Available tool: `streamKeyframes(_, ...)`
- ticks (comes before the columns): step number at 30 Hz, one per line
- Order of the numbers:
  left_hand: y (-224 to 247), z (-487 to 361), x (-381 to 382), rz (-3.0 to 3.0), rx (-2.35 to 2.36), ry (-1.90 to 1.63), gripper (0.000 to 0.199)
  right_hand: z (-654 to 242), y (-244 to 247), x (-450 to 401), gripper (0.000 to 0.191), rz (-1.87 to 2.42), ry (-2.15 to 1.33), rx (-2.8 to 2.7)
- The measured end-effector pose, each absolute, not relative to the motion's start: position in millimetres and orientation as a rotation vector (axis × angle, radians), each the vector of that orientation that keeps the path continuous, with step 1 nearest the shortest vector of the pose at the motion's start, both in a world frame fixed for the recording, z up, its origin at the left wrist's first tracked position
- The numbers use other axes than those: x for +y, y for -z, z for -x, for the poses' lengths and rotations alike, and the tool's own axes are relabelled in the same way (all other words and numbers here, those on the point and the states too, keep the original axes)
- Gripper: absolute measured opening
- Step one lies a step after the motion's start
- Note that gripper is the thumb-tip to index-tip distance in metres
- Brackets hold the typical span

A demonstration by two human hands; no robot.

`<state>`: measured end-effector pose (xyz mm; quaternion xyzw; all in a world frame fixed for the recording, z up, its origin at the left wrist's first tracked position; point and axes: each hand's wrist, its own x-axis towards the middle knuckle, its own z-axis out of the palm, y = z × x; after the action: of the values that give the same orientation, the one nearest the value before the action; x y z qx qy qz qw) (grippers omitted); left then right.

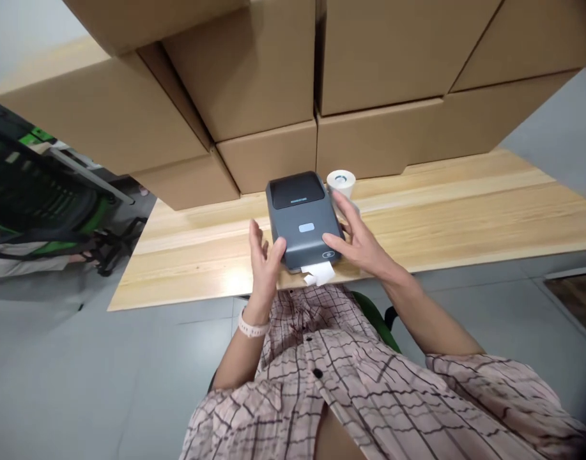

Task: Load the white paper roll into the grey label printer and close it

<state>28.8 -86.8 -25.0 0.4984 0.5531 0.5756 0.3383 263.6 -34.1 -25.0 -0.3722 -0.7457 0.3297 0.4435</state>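
Note:
A dark grey label printer stands on the wooden table, with a torn piece of white label paper sticking out of its front slot. My left hand is at the printer's left front corner, thumb against the casing and fingers apart. On the other side my right hand rests by the right edge, its thumb on the top near the front button and its fingers stretched along the side. Right behind that hand is a roll of white labels, partly hidden by the fingers.
Stacked cardboard boxes line the back of the wooden table. A black and green office chair is on the left, beyond the table's edge. The table's front edge runs close to my body.

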Motion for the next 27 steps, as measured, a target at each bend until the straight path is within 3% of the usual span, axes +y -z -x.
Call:
streamKeyframes(2, 26, -33, -75, -1.169, 1.359, -1.367, 0.093, -265, 30, -30, 0.096, 0.926, -0.968, -1.803)
streamKeyframes(13, 32, -31, -79, -1.390, 1.315, -1.357, 0.078, -254, 40, -34, 0.097, 0.932, -1.088, -1.683)
streamKeyframes(16, 51, -36, -105, -1.746, 1.513, -1.563, 0.073, -252, 40, -37, 0.104, 0.947, -1.195, -1.559)
streamKeyframes(19, 70, -45, -133, -2.489, 1.582, -1.761, 0.084, -250, 40, -38, 0.110, 0.941, -1.258, -1.483)
streamKeyframes(21, 77, -53, -140, -2.709, 1.615, -1.680, 0.068, -248, 40, -38, 0.111, 0.930, -1.251, -1.474)
streamKeyframes(24, 76, -63, -133, -2.687, 1.653, -1.724, 0.028, -248, 38, -41, 0.105, 0.949, -1.175, -1.514)
streamKeyframes(27, 70, -66, -122, -2.633, 1.612, -1.812, 0.024, -253, 25, -45, 0.074, 1.040, -0.782, -1.715)
